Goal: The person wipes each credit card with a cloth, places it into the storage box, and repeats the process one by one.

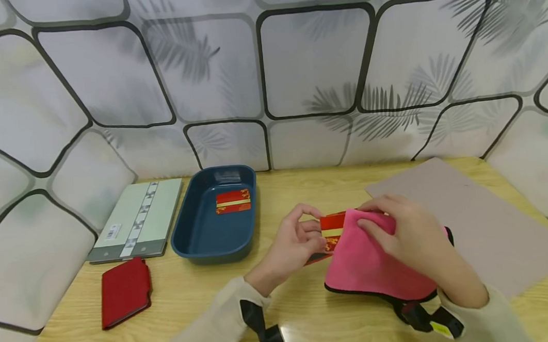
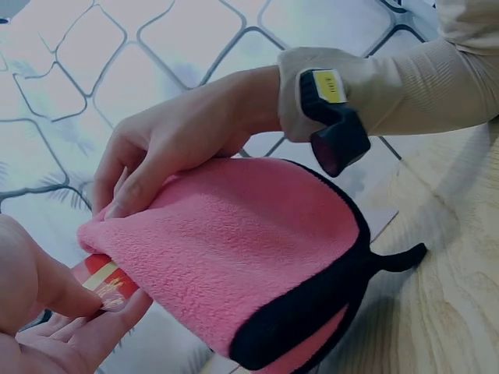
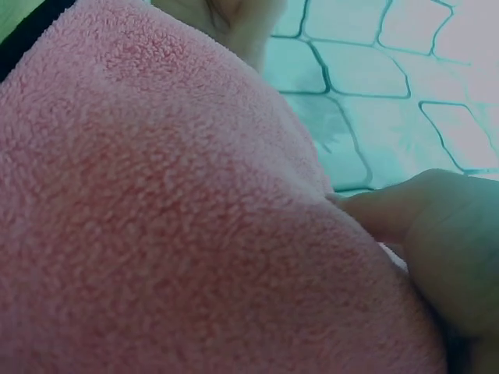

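My left hand (image 1: pixel 292 240) pinches a red card (image 1: pixel 333 232) with a gold band between thumb and fingers. In the left wrist view the same card (image 2: pixel 113 282) shows gold flower print at its near end. A pink plush cloth (image 1: pixel 376 264) with black trim is folded over the card's far part and hides it. Gripping the cloth's top edge, my right hand (image 1: pixel 409 236) has its thumb on the near side. The right wrist view is mostly filled by the cloth (image 3: pixel 171 195), with part of the right hand (image 3: pixel 437 241) at its edge.
A blue tray (image 1: pixel 189 247) holds another red and gold card (image 1: pixel 233 201). Left of it lie a pale green notebook (image 1: pixel 134 214) and a dark red booklet (image 1: pixel 124 293). A greyish-pink sheet (image 1: pixel 481 222) lies on the wooden table (image 1: pixel 187 289) at right.
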Available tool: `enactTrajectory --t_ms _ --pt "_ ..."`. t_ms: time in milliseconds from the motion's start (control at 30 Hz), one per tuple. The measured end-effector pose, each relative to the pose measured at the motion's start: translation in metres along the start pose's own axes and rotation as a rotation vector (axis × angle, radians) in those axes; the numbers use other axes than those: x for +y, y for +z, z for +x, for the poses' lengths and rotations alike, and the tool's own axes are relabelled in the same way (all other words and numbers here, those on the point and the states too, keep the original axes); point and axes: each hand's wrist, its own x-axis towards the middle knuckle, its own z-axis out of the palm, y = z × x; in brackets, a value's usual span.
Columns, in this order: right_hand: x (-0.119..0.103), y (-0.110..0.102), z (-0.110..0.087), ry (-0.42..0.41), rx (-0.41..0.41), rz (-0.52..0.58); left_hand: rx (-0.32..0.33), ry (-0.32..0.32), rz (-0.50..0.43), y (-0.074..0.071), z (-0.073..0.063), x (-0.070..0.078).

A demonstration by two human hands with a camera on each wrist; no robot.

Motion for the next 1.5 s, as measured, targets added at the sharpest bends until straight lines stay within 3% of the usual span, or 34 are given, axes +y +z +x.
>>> enactTrajectory --t_ms 333,533,733,833,933,1033,1200,1333,1500 --pt "0.015 -0.004 0.004 0.083 -0.140 0.012 0.037 -0.032 0.062 -0.002 0.001 -0.002" --pt "0.023 -0.009 0.003 0.141 -0.215 -0.024 0.118 -0.085 0.003 0.003 -0.002 -0.005" --pt "0.030 -0.010 0.003 0.151 -0.224 -0.077 0.166 -0.112 0.026 -0.003 -0.006 -0.001" --pt "0.032 -0.010 0.003 0.146 -0.222 -0.080 0.199 -0.123 0.067 -0.019 -0.009 0.008" --pt "0.033 -0.009 0.002 0.134 -0.212 -0.080 0.273 -0.138 0.112 -0.040 -0.013 0.020" --pt "0.034 -0.007 0.002 0.114 -0.202 -0.069 0.385 -0.116 0.155 -0.062 -0.015 0.031" --pt "0.034 -0.005 0.004 0.099 -0.207 -0.062 0.596 -0.052 0.117 -0.102 -0.017 0.047" --pt "0.034 -0.005 0.003 0.108 -0.207 -0.059 0.736 -0.083 0.104 -0.133 -0.018 0.048" --pt "0.034 -0.006 0.002 0.118 -0.207 -0.061 0.860 -0.152 0.314 -0.165 -0.019 0.037"
